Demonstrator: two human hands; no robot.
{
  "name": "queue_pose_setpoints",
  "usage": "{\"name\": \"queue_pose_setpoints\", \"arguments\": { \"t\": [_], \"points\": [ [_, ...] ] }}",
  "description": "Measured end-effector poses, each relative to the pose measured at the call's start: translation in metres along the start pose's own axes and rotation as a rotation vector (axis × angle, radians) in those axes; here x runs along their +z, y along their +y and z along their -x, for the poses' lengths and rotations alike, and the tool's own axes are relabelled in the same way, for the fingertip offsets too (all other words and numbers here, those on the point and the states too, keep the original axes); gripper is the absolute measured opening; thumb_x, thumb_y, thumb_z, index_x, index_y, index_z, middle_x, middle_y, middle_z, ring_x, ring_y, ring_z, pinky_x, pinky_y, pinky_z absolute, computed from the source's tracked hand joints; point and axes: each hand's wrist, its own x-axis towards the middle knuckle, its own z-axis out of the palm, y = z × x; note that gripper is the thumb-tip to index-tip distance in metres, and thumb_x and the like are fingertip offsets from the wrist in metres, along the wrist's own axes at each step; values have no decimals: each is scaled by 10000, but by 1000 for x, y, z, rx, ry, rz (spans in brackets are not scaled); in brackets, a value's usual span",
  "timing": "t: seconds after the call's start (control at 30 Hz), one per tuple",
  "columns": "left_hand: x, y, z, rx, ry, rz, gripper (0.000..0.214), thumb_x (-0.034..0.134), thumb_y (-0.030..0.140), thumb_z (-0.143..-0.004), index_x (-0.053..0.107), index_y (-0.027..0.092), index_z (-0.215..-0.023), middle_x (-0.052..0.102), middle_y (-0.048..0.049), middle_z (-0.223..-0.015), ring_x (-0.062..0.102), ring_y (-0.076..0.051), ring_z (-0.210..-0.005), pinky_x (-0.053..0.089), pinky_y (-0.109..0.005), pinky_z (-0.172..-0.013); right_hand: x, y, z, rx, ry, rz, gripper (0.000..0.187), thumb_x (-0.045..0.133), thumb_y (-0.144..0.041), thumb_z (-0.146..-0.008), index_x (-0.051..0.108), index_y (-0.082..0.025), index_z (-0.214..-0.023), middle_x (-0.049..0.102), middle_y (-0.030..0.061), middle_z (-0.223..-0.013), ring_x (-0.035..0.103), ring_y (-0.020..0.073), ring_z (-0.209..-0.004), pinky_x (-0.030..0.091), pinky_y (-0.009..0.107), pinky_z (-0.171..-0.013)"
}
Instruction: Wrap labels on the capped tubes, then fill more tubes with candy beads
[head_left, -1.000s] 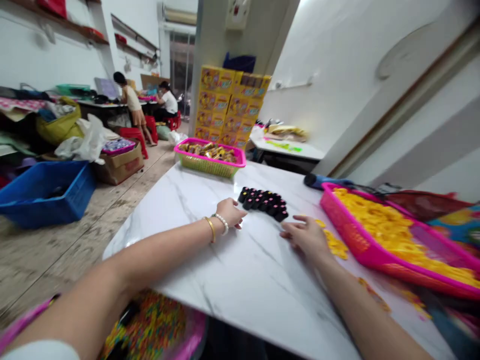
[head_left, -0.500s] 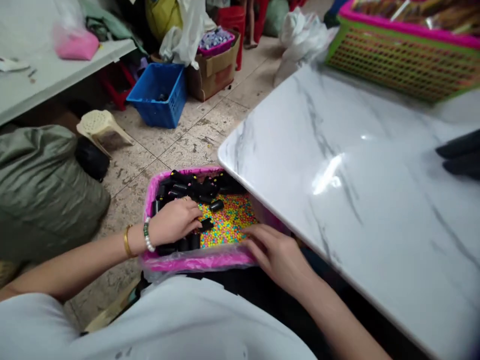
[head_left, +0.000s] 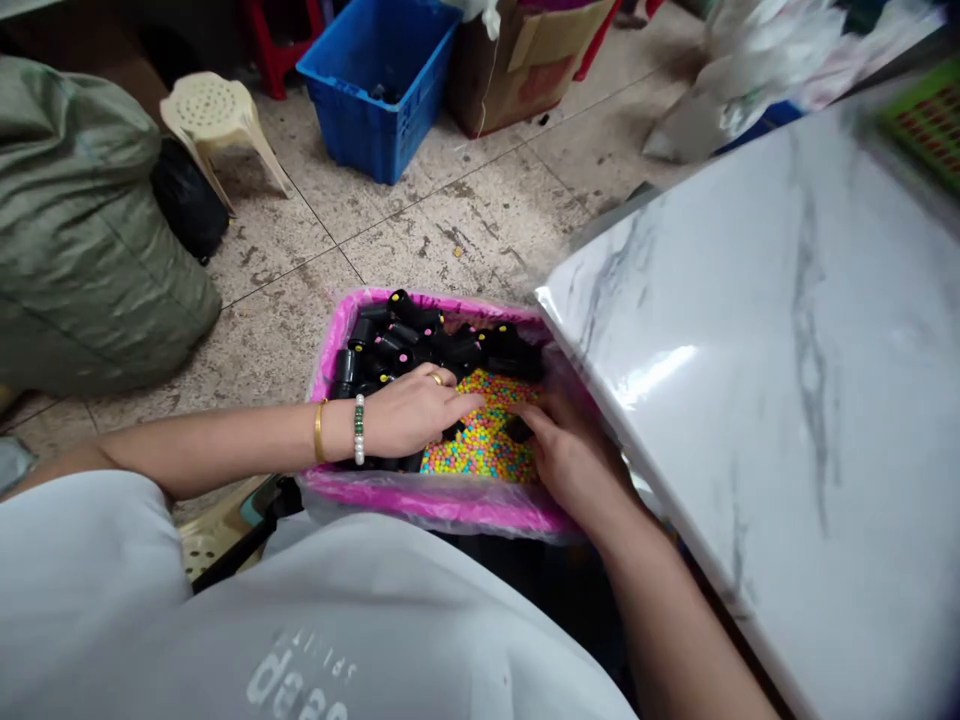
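Observation:
A pink basket (head_left: 442, 510) lined with clear plastic holds small multicoloured beads (head_left: 480, 455) and many short black tubes (head_left: 450, 348), some with a yellow or pink dot. My left hand (head_left: 412, 412), with a ring, a beaded bracelet and a gold bangle, reaches in palm down, its index finger stretched over the beads. Below that finger a black tube (head_left: 454, 430) shows, partly hidden by the curled hand. My right hand (head_left: 574, 455) is in the basket's right side, thumb and fingers closed round another black tube (head_left: 517, 430) at the beads' surface.
A white marble-patterned table (head_left: 720, 380) overhangs the basket's right edge. Beyond on the tiled floor stand a blue crate (head_left: 375, 110), a cardboard box (head_left: 517, 70) and a cream stool (head_left: 214, 110). A large grey-green sack (head_left: 82, 240) sits at left.
The view has tilted down toward the basket. My left hand has moved right over the beads, closer to my right hand. My right hand has gone from the rim into the beads, now with a black tube.

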Motion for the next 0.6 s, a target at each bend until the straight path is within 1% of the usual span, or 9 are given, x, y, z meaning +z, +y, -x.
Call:
{"name": "queue_pose_setpoints", "arguments": {
  "t": [0.07, 0.13, 0.17, 0.23, 0.33, 0.43, 0.5, 0.53, 0.6],
  "points": [
    [1, 0, -1, -15, -8, -49, 371, 715, 222, -818, 620, 102, -1156, 708, -116, -987, 573, -290, -1085, 388, -403, -945, 1, 1, 9, 53, 99, -102, 422, 465, -131, -887, 584, -210, -1284, 630, 119, -1212, 595, 274, -1130, 477, 417, -974],
    [2, 3, -3, -30, -24, -91, 319, 735, 293, -810, 667, 104, -1058, 704, -122, -981, 564, -307, -1085, 376, -425, -953, 6, 1, 12, 161, 188, -120, 361, 550, -275, -901, 611, -172, -1242, 654, 145, -1166, 619, 308, -1089, 502, 452, -943],
    [2, 5, -5, -26, -38, -109, 304, 737, 314, -809, 683, 109, -1028, 703, -117, -971, 564, -308, -1079, 372, -428, -951, 8, 0, 12, 205, 201, -110, 349, 590, -338, -891, 641, -159, -1186, 673, 154, -1111, 633, 323, -1049, 514, 467, -916],
    [3, 9, -9, 5, -70, -141, 278, 728, 325, -820, 702, 125, -1011, 704, -100, -954, 568, -300, -1065, 371, -426, -942, 13, -3, 9, 236, 158, -109, 317, 640, -381, -866, 682, -156, -1084, 696, 146, -1014, 653, 329, -973, 534, 472, -865],
    [2, 13, -18, 24, -106, -188, 234, 691, 305, -848, 714, 139, -1010, 706, -91, -944, 580, -285, -1049, 380, -416, -906, 15, -10, 1, 196, 66, -115, 285, 671, -307, -843, 695, -145, -1076, 691, 142, -1016, 657, 318, -939, 544, 453, -831],
    [1, 11, -29, 10, -104, -233, 210, 661, 267, -850, 723, 145, -1010, 708, -93, -965, 591, -274, -1033, 387, -401, -871, 9, -14, -10, 109, 130, -49, 443, 660, -200, -825, 620, -104, -1256, 627, 184, -1188, 608, 342, -1075, 511, 460, -908],
    [0, 7, -38, 5, -74, -251, 231, 648, 255, -842, 726, 158, -1037, 709, -89, -996, 597, -266, -1017, 385, -392, -865, 4, -12, -20, -6, 179, -1, 514, 615, -155, -840, 554, -125, -1349, 576, 172, -1296, 550, 334, -1181, 453, 459, -1000],
    [-1, 5, -41, 1, -61, -255, 247, 645, 252, -837, 726, 163, -1052, 710, -87, -999, 601, -262, -1004, 384, -388, -863, 2, -9, -24, -52, 173, 13, 486, 579, -140, -858, 561, -141, -1343, 575, 156, -1306, 538, 320, -1198, 429, 450, -1026],
    [-3, 3, -47, -9, -57, -260, 267, 646, 252, -827, 728, 164, -1065, 712, -86, -986, 606, -260, -979, 383, -383, -852, 2, -3, -32, -77, 125, 7, 369, 491, -130, -905, 632, -162, -1244, 613, 131, -1253, 552, 294, -1171, 409, 439, -1037]
  ]
}}
